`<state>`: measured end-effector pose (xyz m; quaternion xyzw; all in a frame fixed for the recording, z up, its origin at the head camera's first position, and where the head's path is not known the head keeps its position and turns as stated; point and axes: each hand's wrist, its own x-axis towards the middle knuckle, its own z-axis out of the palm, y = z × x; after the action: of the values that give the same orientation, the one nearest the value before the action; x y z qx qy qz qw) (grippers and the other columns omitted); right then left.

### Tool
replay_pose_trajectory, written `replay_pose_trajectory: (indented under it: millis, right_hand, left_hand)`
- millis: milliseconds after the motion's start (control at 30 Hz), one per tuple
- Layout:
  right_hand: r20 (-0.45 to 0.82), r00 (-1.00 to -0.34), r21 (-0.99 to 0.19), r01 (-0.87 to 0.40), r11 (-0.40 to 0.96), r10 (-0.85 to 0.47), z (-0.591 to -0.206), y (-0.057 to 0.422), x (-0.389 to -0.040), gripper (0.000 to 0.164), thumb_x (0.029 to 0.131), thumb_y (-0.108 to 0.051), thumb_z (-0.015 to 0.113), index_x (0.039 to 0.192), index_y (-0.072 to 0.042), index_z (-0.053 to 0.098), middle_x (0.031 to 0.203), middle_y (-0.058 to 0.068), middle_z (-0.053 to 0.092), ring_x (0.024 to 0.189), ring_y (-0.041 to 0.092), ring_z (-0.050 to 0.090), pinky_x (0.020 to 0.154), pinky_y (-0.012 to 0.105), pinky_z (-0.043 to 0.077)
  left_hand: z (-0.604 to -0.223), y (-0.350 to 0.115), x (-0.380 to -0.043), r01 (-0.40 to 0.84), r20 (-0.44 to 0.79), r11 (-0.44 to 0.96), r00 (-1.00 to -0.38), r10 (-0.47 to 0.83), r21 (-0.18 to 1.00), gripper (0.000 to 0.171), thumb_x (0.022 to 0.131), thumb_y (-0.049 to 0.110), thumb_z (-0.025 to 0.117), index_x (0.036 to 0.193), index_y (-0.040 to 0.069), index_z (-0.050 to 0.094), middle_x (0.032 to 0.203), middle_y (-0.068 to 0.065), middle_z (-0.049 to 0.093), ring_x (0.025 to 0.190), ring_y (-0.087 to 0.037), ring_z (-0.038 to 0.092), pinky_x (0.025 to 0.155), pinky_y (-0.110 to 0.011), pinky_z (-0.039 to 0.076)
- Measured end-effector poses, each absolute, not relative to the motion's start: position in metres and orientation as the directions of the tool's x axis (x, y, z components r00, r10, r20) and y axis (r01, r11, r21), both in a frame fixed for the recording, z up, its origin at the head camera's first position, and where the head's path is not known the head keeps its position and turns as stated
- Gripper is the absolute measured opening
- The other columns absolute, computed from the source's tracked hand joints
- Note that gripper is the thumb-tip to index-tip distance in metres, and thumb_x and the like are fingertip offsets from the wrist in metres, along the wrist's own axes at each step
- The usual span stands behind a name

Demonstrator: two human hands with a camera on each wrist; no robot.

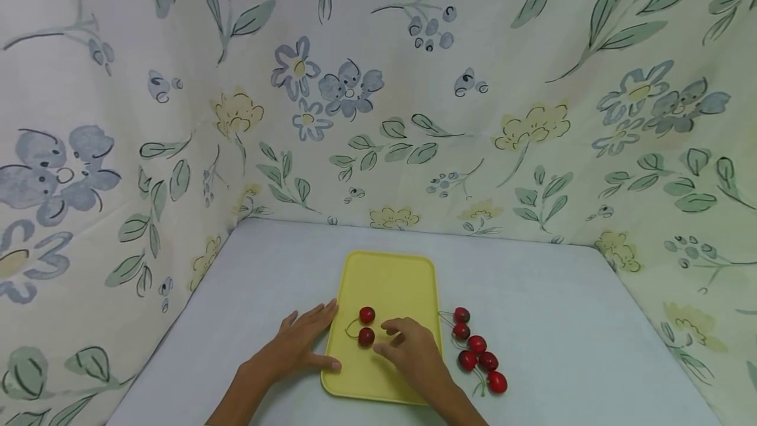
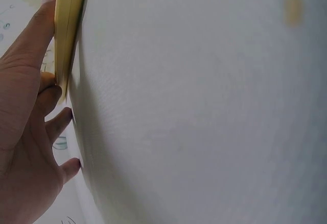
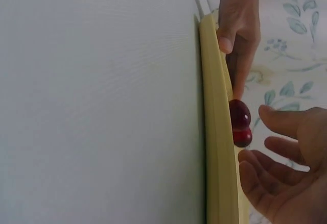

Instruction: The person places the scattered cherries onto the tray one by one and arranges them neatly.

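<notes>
Two red cherries [image 1: 366,336] with thin stems lie on a yellow tray [image 1: 390,278], one just behind the other. At the tray's left edge, my left hand [image 1: 296,344] spreads its fingers and thumb along the rim; the left wrist view shows the fingers [image 2: 50,99] straight beside the tray's side. Over the tray, right of the cherries, hovers my right hand [image 1: 414,354], fingers loosely bent and apart. In the right wrist view a gap shows between its thumb and fingers, with the cherries [image 3: 241,124] just beyond the fingertips and nothing held.
Several more cherries [image 1: 476,345] with stems lie in a loose row on the white table [image 1: 568,321], right of the tray. A floral-patterned cloth [image 1: 390,176] stands round the back and sides of the table.
</notes>
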<state>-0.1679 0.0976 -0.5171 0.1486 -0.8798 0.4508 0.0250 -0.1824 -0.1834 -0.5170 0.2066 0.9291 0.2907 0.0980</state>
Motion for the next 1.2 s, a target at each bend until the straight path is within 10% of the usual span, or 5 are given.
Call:
replay_pose_trajectory:
  millis: [1200]
  right_hand:
    - [0.138,-0.989,-0.823,-0.143,0.55,-0.05,-0.502,0.167,-0.148,0.03,0.084,-0.021,0.091,0.109,-0.012,0.079,0.11,0.0,0.078,0.085,0.003,0.07,0.074,0.023,0.059]
  left_hand:
    - [-0.515,-0.181,-0.184,0.293,-0.101,0.758,-0.9,0.425,0.582,0.114,0.081,0.064,0.083,0.166,0.008,0.034,0.174,-0.008,0.032,0.161,-0.039,0.026,0.122,-0.08,0.009]
